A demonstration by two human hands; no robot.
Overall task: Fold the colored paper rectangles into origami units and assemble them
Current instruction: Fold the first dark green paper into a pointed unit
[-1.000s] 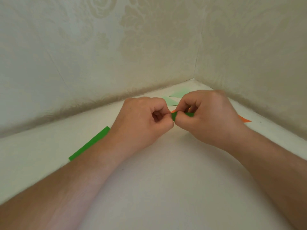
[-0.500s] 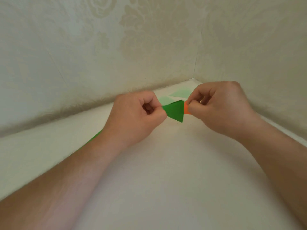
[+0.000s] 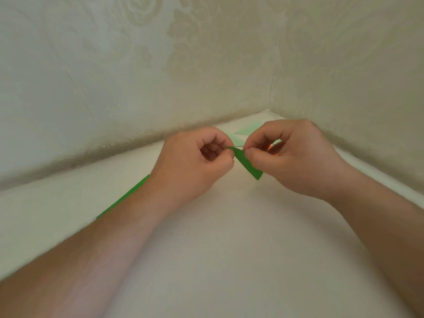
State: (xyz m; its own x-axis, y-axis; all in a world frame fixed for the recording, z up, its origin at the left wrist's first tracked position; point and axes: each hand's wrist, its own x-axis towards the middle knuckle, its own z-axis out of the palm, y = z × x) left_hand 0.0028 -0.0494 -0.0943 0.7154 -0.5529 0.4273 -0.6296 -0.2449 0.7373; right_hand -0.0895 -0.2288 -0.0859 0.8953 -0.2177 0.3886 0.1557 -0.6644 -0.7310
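Above the pale surface near the wall corner: dark green folded unit pinched shut at its upper tip by left hand and right hand, orange scrap inside the right grip; likely risk, misaligned crease from uneven pull.

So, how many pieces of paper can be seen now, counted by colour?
Dark green: 2, the folded piece pinched by the left hand and the right hand, and the strip beside the left forearm.
Pale green: 2 at least, lying in the corner.
Orange: 1, mostly hidden in the right hand.
Total: 5
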